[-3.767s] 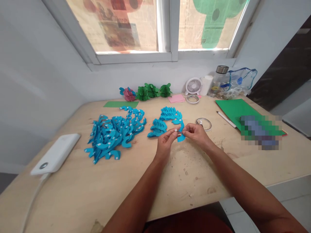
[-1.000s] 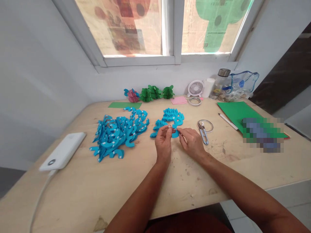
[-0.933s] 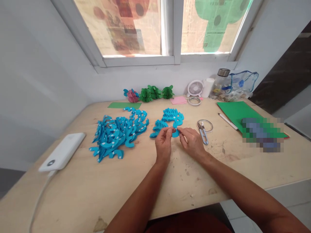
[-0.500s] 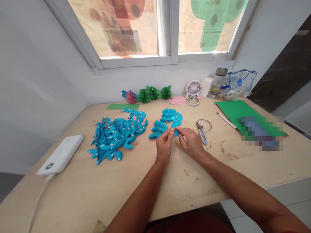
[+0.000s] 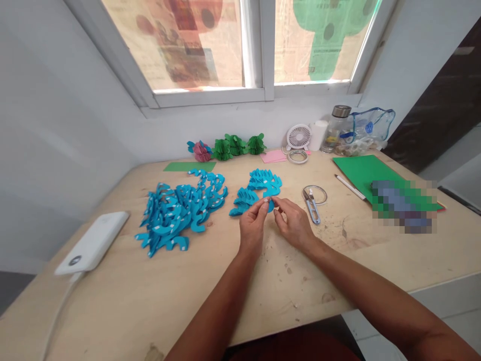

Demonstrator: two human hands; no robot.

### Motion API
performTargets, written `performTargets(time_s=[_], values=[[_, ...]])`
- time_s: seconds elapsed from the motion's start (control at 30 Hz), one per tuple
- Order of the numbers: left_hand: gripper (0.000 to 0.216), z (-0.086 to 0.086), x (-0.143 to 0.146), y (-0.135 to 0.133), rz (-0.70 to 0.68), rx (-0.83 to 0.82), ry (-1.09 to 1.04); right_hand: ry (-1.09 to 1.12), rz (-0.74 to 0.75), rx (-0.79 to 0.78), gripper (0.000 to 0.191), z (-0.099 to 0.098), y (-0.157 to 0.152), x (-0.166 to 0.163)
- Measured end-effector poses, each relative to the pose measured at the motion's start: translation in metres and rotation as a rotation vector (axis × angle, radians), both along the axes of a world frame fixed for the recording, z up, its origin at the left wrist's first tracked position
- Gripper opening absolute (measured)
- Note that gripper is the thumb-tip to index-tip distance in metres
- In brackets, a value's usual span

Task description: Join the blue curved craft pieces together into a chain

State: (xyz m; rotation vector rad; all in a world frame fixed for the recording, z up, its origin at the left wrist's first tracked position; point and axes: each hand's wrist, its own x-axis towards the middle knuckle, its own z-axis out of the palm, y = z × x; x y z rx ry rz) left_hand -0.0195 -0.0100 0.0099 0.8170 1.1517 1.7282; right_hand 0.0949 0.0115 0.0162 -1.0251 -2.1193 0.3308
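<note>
A small blue paper piece [image 5: 271,206] is pinched between the fingertips of my left hand [image 5: 253,220] and my right hand [image 5: 295,220], which nearly meet above the table. Both hands are closed, and most of the piece is hidden behind the fingers. Just beyond them lie two clusters of folded blue paper, the farther cluster [image 5: 265,180] and the nearer cluster [image 5: 243,200] beside my left hand. To the left spreads a big heap of blue wavy paper cutouts [image 5: 180,208] dotted with small white squares.
A utility knife [image 5: 312,208] and a thin ring [image 5: 320,194] lie right of my hands. Farther right are a white pen [image 5: 349,186] and green sheets [image 5: 364,173]. Green paper shapes [image 5: 236,145], a tape roll [image 5: 297,157], a small fan [image 5: 299,137] and a bottle [image 5: 336,129] line the back. A power bank [image 5: 93,243] sits left.
My hands keep their pinch on the blue piece, with only a slight shift of the fingers. The whole view has moved a little; the things on the table stay in place.
</note>
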Motion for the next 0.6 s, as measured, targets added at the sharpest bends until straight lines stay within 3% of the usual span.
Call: performTargets(time_s=[0.33, 0.6], values=[[0.027, -0.001, 0.0, 0.0, -0.003, -0.037, -0.055, 0.089, -0.024, -0.094, 0.039, -0.002, 0.002, 0.0], [0.023, -0.002, 0.0, -0.001, -0.067, -0.038, -0.129, 0.35, 0.015, -0.457, 0.025, 0.0, 0.014, 0.006]])
